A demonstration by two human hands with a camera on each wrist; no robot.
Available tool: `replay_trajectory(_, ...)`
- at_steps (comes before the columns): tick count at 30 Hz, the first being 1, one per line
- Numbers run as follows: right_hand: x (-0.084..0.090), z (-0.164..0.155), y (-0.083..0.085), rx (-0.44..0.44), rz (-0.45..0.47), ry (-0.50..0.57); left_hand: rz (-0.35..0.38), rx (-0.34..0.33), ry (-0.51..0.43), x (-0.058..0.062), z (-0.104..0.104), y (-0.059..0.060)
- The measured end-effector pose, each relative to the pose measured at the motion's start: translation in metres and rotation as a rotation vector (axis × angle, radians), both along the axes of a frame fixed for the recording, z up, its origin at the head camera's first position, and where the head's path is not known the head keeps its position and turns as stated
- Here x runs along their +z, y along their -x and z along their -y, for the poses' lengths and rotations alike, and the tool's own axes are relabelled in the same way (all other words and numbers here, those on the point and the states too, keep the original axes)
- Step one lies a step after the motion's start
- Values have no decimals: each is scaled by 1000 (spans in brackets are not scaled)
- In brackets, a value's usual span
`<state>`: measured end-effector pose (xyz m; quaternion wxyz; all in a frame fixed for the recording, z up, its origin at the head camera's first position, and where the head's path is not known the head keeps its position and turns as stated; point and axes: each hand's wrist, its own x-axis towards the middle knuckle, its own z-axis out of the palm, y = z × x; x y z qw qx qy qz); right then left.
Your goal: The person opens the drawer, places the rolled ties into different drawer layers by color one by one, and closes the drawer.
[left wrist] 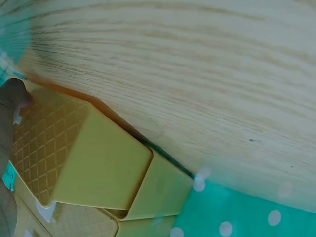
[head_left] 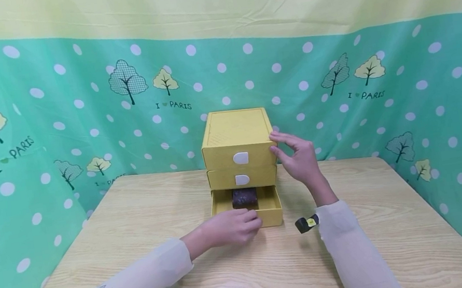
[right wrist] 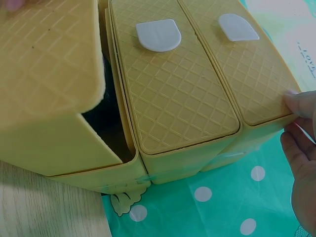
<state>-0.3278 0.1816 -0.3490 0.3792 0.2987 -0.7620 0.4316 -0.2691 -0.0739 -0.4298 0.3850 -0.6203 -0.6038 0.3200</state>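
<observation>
A yellow three-drawer box (head_left: pixel 237 128) stands upright on the table, its bottom drawer (head_left: pixel 271 217) pulled out. Inside that drawer lies a dark, patterned block-like object (head_left: pixel 244 198), its lower part hidden by the drawer front. My left hand (head_left: pixel 234 226) is at the front of the bottom drawer, fingers curled at its white tab (left wrist: pixel 18 118). With my right hand (head_left: pixel 300 156) I hold the box's upper right front corner, thumb (right wrist: pixel 300 103) on the top drawer's front and the other fingers along the side.
White tabs mark the top drawer (head_left: pixel 240 158) and the middle drawer (head_left: pixel 242 179), both pushed in. A green dotted cloth (head_left: pixel 247 69) hangs behind and beside the wooden table (head_left: pixel 156 207). A black strap piece (head_left: pixel 306 223) sticks out by my right sleeve.
</observation>
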Motion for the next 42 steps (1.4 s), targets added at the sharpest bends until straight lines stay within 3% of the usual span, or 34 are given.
replay_trajectory(24,-1,0,1,-2,8,-3,-10,-10,-11,0,0,14)
replay_trajectory(33,-2,0,3,2,-7,0,-4,30,15,2,0,16)
replay_trajectory(42,-2,0,2,0,-4,2,-15,27,18,3,-1,22)
